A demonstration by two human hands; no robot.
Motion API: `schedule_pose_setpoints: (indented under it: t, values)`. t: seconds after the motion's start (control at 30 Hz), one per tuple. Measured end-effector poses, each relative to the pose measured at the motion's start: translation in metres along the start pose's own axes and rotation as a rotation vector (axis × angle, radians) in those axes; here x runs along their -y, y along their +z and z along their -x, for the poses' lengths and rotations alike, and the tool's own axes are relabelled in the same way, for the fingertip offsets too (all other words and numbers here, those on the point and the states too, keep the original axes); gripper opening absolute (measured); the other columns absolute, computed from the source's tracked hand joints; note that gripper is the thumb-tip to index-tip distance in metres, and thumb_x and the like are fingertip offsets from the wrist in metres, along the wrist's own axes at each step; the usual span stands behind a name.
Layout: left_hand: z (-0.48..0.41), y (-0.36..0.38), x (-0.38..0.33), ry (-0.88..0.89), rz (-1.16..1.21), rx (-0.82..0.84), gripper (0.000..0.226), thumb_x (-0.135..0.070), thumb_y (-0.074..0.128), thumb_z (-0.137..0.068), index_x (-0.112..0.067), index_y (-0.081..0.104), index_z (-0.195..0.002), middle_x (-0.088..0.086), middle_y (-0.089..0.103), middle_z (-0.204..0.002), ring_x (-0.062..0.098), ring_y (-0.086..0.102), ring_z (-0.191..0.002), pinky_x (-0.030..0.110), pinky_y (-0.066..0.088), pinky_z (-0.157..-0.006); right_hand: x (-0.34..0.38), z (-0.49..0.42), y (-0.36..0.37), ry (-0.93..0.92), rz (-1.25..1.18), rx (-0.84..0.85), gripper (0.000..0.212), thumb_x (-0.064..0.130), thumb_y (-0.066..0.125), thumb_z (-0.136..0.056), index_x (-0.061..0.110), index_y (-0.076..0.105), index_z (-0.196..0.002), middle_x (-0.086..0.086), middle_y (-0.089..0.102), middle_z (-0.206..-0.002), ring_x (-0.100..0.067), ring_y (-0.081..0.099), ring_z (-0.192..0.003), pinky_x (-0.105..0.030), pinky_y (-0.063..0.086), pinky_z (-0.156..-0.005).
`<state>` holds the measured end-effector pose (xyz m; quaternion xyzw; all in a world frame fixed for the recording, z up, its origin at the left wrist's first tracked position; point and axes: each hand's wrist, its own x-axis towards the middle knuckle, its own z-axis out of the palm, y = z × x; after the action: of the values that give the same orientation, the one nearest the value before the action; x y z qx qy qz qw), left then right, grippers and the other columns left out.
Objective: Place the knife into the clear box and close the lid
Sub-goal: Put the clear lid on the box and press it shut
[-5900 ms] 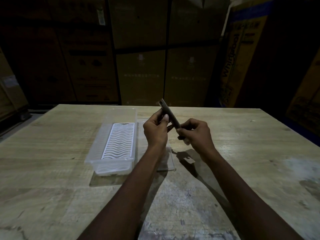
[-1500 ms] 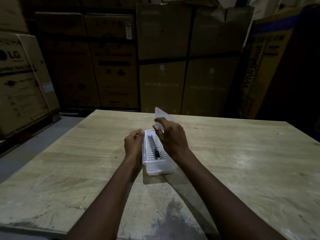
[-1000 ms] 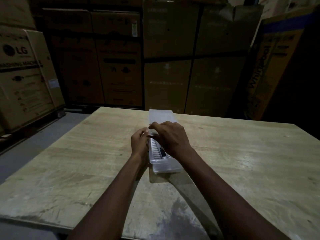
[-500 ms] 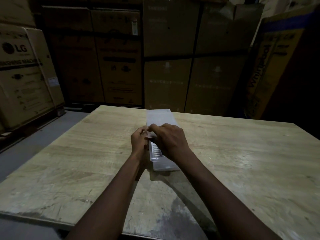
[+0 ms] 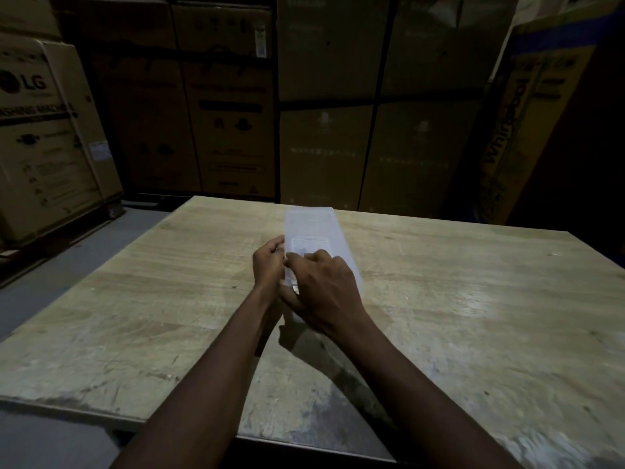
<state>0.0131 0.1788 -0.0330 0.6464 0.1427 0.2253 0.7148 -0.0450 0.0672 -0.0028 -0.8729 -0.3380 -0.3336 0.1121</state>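
The long clear box (image 5: 351, 265) lies on the wooden table (image 5: 473, 299), running away from me, with its clear lid (image 5: 311, 225) lying flat on top of it. My left hand (image 5: 269, 264) grips the box's left side near its middle. My right hand (image 5: 324, 289) lies over the near half of the lid, fingers curled on its left edge and pressing down. The knife is not visible; my right hand and the frosted lid hide the inside of the box.
Tall cardboard appliance cartons (image 5: 233, 113) stand behind the table and at the left (image 5: 44, 137) and right (image 5: 521, 123). The table's near edge (image 5: 304, 441) and left edge border grey floor (image 5: 50, 289).
The lid, held tilted above the open box with the knife visible inside, has come down flat onto the box. My right hand slid toward the near end; my left hand stayed on the box's side.
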Motion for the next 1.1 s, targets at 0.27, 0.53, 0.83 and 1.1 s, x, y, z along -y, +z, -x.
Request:
schedule_pose_setpoints:
  t: [0.27, 0.53, 0.83, 1.1]
  values:
    - [0.013, -0.009, -0.004, -0.063, -0.101, 0.062, 0.028, -0.01, 0.047, -0.096, -0.001, 0.067, -0.114, 0.018, 0.068, -0.119, 0.033, 0.065, -0.106, 0.042, 0.056, -0.092, 0.029, 0.02, -0.015, 0.037, -0.036, -0.023, 0.025, 0.033, 0.052, -0.086, 0.011, 0.063, -0.084, -0.011, 0.068, -0.073, -0.028, 0.057, -0.065, -0.034, 0.041, -0.053]
    - [0.049, -0.037, -0.009, -0.025, -0.368, 0.04, 0.027, -0.034, 0.051, -0.092, -0.012, 0.066, -0.1, 0.008, 0.07, -0.087, 0.021, 0.061, -0.057, 0.026, 0.045, -0.045, -0.018, 0.051, -0.042, 0.462, -0.305, -0.158, 0.01, 0.027, 0.056, -0.089, 0.019, 0.062, -0.087, -0.002, 0.065, -0.085, -0.017, 0.051, -0.078, -0.029, 0.037, -0.058]
    - [0.076, -0.05, -0.02, -0.219, -0.2, 0.195, 0.048, -0.052, 0.059, -0.081, -0.012, 0.056, -0.055, 0.0, 0.049, -0.038, 0.014, 0.037, -0.03, 0.018, 0.027, -0.037, -0.057, 0.051, -0.042, 1.092, -1.071, 0.33, 0.057, 0.058, 0.041, -0.09, 0.013, 0.053, -0.058, 0.0, 0.053, -0.045, -0.013, 0.046, -0.036, -0.021, 0.037, -0.041]
    - [0.072, -0.047, -0.02, -0.345, -0.013, 0.219, 0.038, -0.038, 0.062, -0.086, -0.013, 0.051, -0.06, -0.003, 0.044, -0.037, 0.009, 0.033, -0.028, 0.011, 0.024, -0.034, -0.053, 0.044, -0.036, 1.154, -1.3, 0.382, 0.042, 0.049, 0.056, -0.087, 0.016, 0.051, -0.062, 0.003, 0.047, -0.045, -0.01, 0.041, -0.036, -0.017, 0.031, -0.034]
